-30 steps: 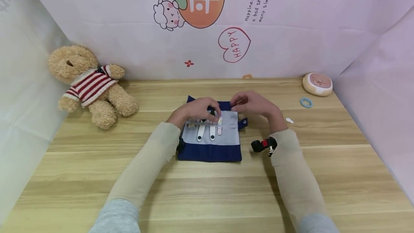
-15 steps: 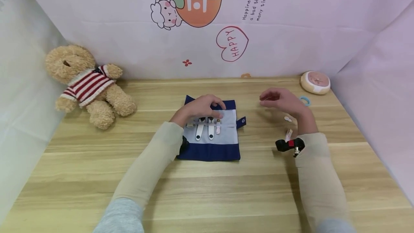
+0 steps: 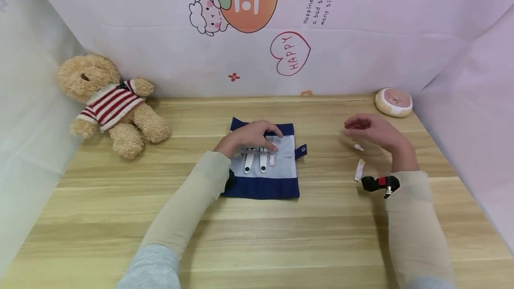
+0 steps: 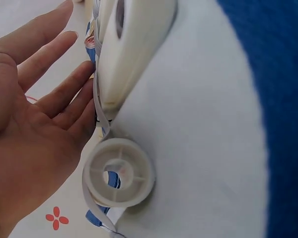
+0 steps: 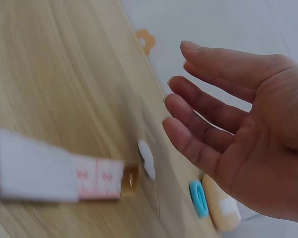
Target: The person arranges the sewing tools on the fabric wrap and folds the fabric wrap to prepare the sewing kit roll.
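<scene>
An unrolled navy-and-grey fabric pouch (image 3: 283, 171) lies on the table. Its elastic band (image 4: 100, 84) runs past two white-handled tools (image 3: 249, 164), a small pink-and-white strip (image 3: 271, 161) and a white plastic bobbin (image 4: 141, 171). My left hand (image 3: 254, 134) is over the pouch's upper part, fingers loosely bent and apart from the thumb, holding nothing and hiding the tools' tops. To the right, my right hand (image 3: 377, 130) hovers above the table with relaxed, spread fingers. Below it lie a folded tape measure (image 3: 359, 171) with a brass end and a small white flat piece (image 3: 359, 147).
A teddy bear (image 3: 114, 106) in a striped sweater leans at the back left. At the back right corner sits a rounded beige object (image 3: 394, 102); a light-blue ring (image 5: 198, 198) lies near it. A snap tab (image 3: 301, 150) sticks out from the pouch's right side. A printed white backdrop (image 3: 361, 57) stands behind.
My right hand has moved off the pouch's top edge to the right, uncovering the tape measure and covering the blue ring in the head view. My left hand has shifted slightly right over the pouch.
</scene>
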A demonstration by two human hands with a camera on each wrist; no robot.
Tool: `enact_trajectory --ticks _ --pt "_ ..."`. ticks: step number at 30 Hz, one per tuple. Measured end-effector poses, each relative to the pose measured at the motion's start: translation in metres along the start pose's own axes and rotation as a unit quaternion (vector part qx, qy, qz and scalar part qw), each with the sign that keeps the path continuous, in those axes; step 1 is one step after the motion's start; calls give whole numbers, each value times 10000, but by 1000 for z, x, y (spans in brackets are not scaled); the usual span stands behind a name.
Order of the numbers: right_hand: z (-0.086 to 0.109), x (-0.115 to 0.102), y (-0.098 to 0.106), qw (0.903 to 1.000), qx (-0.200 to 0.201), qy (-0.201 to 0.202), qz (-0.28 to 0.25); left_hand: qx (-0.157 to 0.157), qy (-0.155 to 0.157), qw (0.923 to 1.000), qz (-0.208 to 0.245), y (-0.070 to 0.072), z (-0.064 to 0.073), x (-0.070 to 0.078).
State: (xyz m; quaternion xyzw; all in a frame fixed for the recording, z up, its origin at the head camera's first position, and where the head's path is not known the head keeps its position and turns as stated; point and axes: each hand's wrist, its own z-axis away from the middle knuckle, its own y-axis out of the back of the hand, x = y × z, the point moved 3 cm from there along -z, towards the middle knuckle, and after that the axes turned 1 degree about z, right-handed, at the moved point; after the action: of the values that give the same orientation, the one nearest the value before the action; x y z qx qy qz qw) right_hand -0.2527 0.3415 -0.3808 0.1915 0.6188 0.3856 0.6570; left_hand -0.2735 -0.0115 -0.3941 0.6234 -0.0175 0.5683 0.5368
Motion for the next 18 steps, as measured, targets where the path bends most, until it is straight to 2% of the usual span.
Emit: enact_trajectory --ticks 5,8,12,18 --pt "5 10 5 9999 -31 -116 8 -66 49 9998 -197 -2 0 -3" --pt "6 16 6 9999 -117 -45 54 -110 -18 9995 -291 -3 -1 -4" --pt "9 25 5 9994 -341 39 -30 -149 -97 9996 -237 -3 -1 -5" --pt "9 31 3 9988 -478 -59 24 -186 -43 9997 -152 -3 0 -5"
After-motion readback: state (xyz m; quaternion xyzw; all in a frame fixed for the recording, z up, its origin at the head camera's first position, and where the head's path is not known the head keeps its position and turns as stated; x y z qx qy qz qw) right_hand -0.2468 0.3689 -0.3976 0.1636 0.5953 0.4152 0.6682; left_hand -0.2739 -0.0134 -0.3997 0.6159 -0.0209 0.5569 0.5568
